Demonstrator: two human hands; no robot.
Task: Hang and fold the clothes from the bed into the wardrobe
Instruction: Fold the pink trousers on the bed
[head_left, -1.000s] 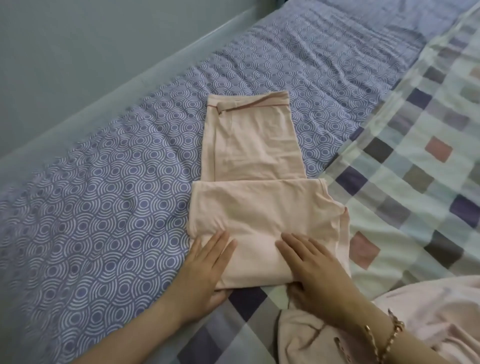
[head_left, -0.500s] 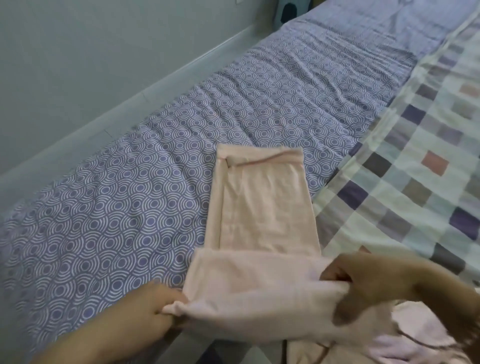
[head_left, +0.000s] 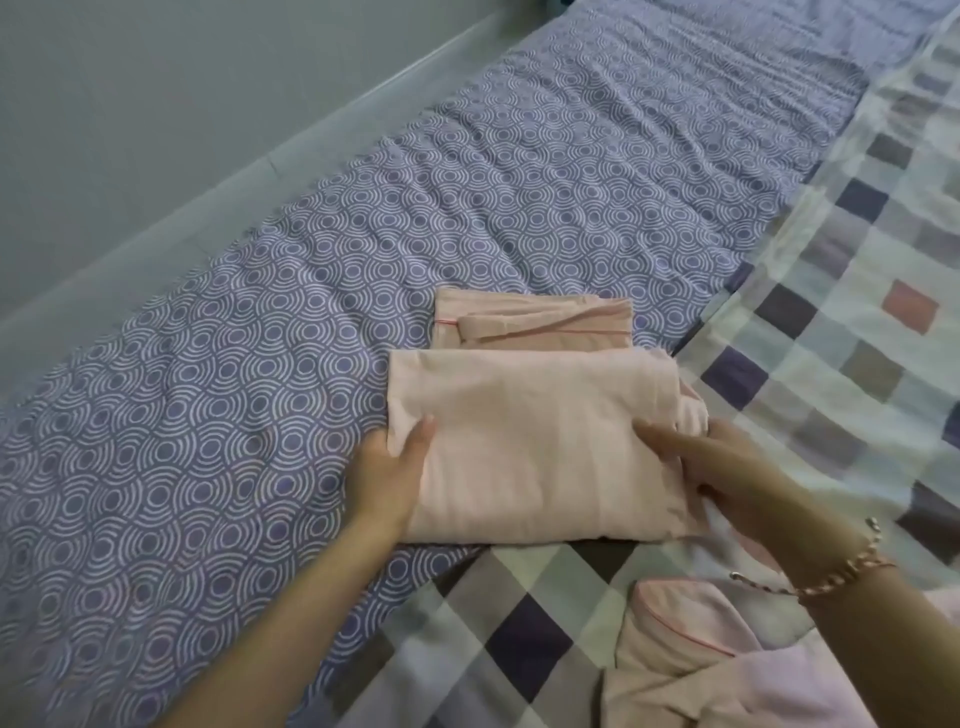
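1. A folded pink garment (head_left: 530, 441) lies on the bed (head_left: 208, 415), held between the two hands.
2. The left hand (head_left: 387, 475) grips the garment's left edge: the thumb lies on top of the cloth and the fingers are tucked beneath it.
3. The right hand (head_left: 727, 473) grips the right edge in the same way, thumb stretched across the top layer and fingers curled round the bunched side.
4. Beyond the fingertips of both hands, a narrower layer of the garment with a thin red trim (head_left: 535, 325) shows past the upper fold.
5. Left of the left hand spreads a blue sheet with a ring pattern.
6. A checked quilt (head_left: 857, 260) lies to the right of the right hand and under both wrists.
7. Below the right wrist, which wears a bracelet (head_left: 841, 566), a second pink garment (head_left: 727, 675) lies crumpled on the quilt.
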